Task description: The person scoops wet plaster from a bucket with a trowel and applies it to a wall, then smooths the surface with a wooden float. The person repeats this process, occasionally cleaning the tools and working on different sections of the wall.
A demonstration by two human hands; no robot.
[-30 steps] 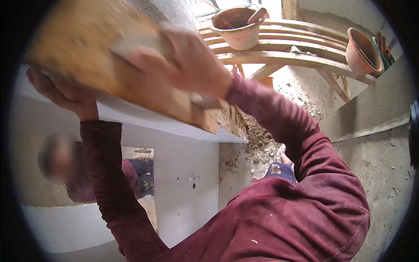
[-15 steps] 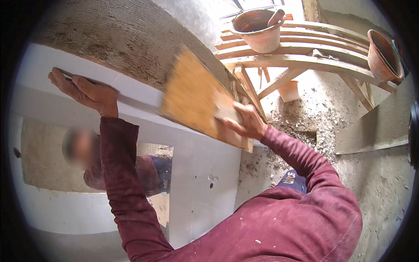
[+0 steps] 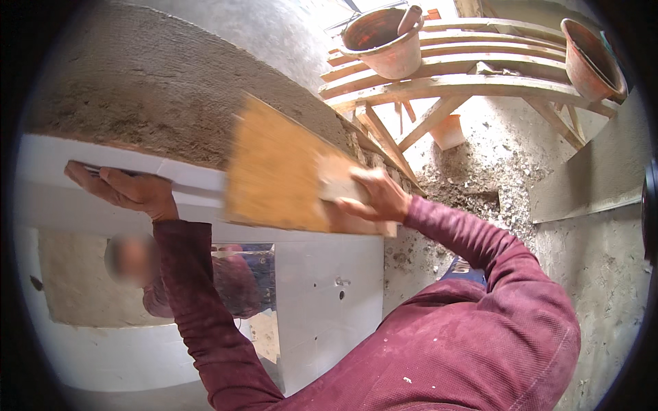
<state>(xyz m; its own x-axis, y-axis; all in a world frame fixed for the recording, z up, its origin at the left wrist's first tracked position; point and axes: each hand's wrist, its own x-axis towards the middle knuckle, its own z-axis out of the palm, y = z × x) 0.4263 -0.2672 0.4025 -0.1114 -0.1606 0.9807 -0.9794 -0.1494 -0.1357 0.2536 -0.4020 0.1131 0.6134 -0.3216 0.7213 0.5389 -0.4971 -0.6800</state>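
Left hand: being held at the white tile edge, left; its grip cannot be told.
Right hand: being wrapped around the wooden board, mid-scene; brown plaster is being partly hidden.
Rubble: being spread rightward.
Far bench: floor being blocked; two buckets being supported, a smaller bucket being overhung.

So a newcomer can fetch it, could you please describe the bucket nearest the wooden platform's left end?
Find the slatted wooden platform at the view's upper right. Toward its left end sits a wide, pale-orange bucket. Unlike the right-end bucket and the small floor bucket, it has a brown handle poking above its rim.
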